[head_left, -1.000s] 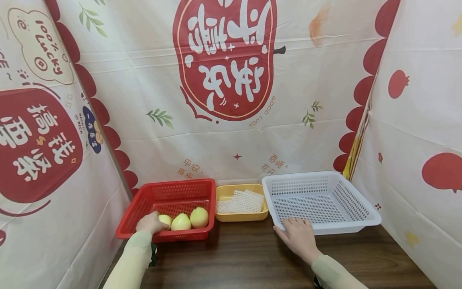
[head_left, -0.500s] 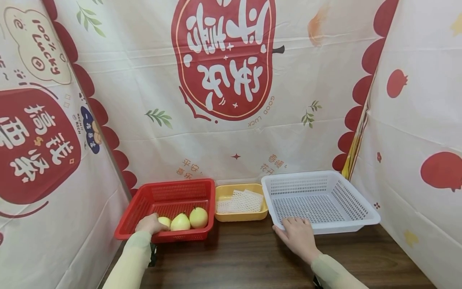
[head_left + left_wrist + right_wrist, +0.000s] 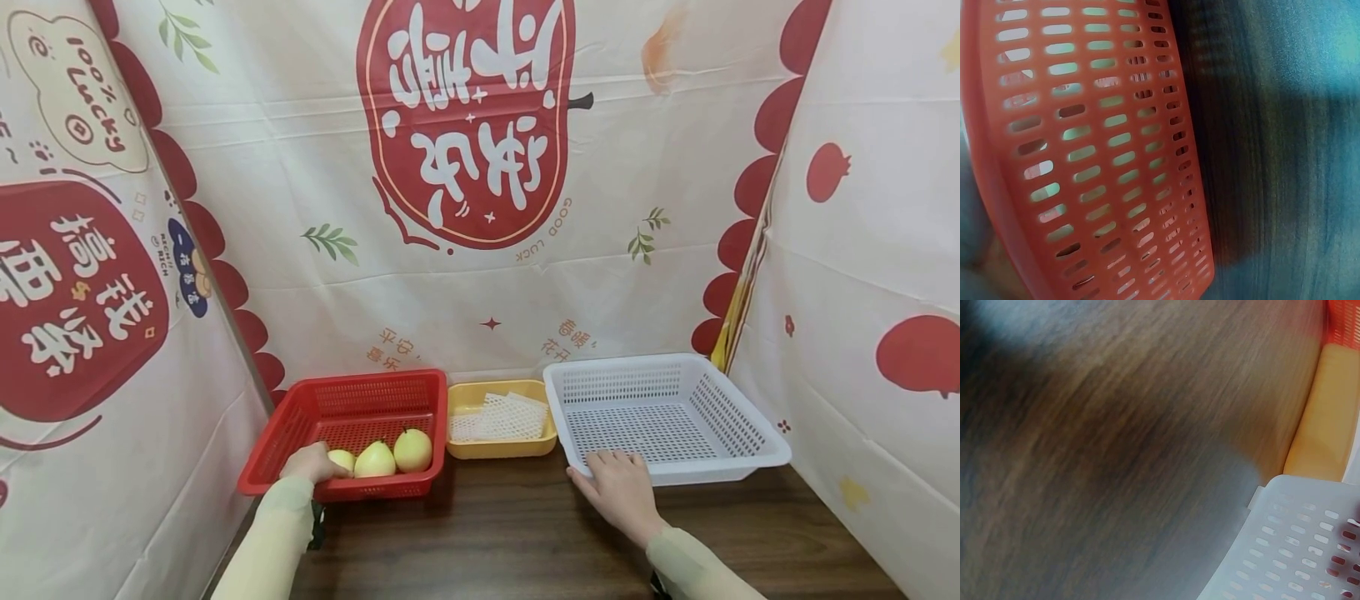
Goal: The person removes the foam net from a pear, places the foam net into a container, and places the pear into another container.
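Observation:
In the head view, my left hand (image 3: 309, 464) reaches over the near rim of the red basket (image 3: 251, 475) and grips the leftmost yellow pear (image 3: 342, 459), hiding part of it. Two more pears, the middle pear (image 3: 375, 460) and the right pear (image 3: 412, 451), lie beside it along the near wall. The left wrist view shows the basket's slotted wall (image 3: 1104, 156) with pale shapes behind the slots. My right hand (image 3: 621, 490) rests on the near left rim of the white basket (image 3: 750, 461), its fingers lying over the edge.
Between the two baskets stands a small yellow tray (image 3: 504, 451) with white foam netting (image 3: 513, 418) in it. All three stand on a dark wooden table (image 3: 487, 533) against a printed cloth backdrop (image 3: 450, 308). Cloth walls rise at both sides.

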Tool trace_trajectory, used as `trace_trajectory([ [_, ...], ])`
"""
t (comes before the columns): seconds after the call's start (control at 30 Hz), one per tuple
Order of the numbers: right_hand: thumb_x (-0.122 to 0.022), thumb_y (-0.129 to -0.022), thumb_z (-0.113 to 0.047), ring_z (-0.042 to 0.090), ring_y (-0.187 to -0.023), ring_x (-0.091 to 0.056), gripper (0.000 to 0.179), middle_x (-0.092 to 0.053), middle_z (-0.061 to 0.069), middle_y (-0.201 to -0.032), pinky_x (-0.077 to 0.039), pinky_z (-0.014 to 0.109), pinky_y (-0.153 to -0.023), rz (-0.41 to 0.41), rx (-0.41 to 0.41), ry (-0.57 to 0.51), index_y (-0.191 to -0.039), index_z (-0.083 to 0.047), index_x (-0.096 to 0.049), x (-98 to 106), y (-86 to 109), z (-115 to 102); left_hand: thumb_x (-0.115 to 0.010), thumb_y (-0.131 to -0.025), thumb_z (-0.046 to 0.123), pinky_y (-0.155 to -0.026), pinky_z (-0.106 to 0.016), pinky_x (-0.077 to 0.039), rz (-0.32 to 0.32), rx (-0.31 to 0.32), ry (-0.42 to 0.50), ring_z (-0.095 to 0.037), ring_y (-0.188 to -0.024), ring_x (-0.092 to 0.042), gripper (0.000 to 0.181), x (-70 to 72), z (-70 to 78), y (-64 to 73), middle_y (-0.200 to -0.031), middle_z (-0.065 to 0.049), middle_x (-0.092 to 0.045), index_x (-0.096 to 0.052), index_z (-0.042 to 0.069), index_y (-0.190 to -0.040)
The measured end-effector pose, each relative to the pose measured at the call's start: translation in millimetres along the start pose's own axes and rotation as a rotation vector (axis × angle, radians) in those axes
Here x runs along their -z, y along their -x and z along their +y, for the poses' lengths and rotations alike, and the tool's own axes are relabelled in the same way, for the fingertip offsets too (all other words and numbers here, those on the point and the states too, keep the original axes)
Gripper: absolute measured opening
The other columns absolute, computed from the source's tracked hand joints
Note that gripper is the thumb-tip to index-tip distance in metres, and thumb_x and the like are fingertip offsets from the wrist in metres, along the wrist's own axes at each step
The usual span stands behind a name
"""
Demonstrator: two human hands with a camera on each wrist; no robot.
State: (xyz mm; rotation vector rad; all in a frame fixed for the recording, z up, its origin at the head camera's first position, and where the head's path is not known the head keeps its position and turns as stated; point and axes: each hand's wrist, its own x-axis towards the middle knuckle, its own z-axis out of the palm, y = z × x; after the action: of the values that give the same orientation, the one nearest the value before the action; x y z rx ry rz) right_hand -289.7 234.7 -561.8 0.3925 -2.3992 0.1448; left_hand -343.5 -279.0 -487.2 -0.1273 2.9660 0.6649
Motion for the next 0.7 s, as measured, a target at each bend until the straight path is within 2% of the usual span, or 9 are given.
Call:
trace_trajectory([
  [0.17,-0.06,-0.087,-0.052,0.03,-0.076,-0.058,0.045,-0.066,0.009,-0.086,-0.036,0.043,-0.066,-0.001,0.002,0.008,-0.093,-0.008,-0.069,-0.2,0.0,0.0,-0.086,-0.061,0.041,-0.076,-0.049,-0.049,-0.009,0.011,0.007,-0.026,-0.077,-0.053,0.066,0.8,-2.4,-0.7,-0.085,-0.01,-0.061,-0.06,-0.002,-0.104],
  [0.4,-0.06,-0.088,-0.052,0.03,-0.076,-0.058,0.045,-0.066,0.008,-0.086,-0.036,0.043,-0.066,-0.017,-0.009,0.013,-0.093,-0.009,-0.069,0.0,0.4,-0.3,-0.085,-0.064,0.039,-0.079,-0.05,-0.049,-0.013,0.0,-0.01,-0.027,-0.08,-0.055,0.066,3.0,0.5,2.0,-0.091,-0.013,-0.063,-0.061,-0.004,-0.108],
  [0.57,-0.06,-0.087,-0.052,0.03,-0.077,-0.058,0.044,-0.066,0.008,-0.086,-0.036,0.043,-0.066,-0.021,-0.013,0.015,-0.091,-0.01,-0.069,1.6,0.1,-1.2,-0.084,-0.064,0.038,-0.083,-0.053,-0.047,-0.021,0.02,0.005,-0.029,-0.084,-0.056,0.073,3.5,0.5,4.1,-0.099,-0.017,-0.064,-0.059,-0.006,-0.117],
  [0.7,-0.061,-0.088,-0.052,0.03,-0.077,-0.058,0.043,-0.066,0.008,-0.087,-0.037,0.044,-0.066,-0.023,-0.015,0.012,-0.09,-0.01,-0.068,2.6,-0.5,-1.5,-0.084,-0.065,0.037,-0.083,-0.053,-0.048,-0.021,0.029,0.019,-0.029,-0.083,-0.055,0.072,4.1,1.0,5.0,-0.096,-0.016,-0.064,-0.059,-0.007,-0.116],
])
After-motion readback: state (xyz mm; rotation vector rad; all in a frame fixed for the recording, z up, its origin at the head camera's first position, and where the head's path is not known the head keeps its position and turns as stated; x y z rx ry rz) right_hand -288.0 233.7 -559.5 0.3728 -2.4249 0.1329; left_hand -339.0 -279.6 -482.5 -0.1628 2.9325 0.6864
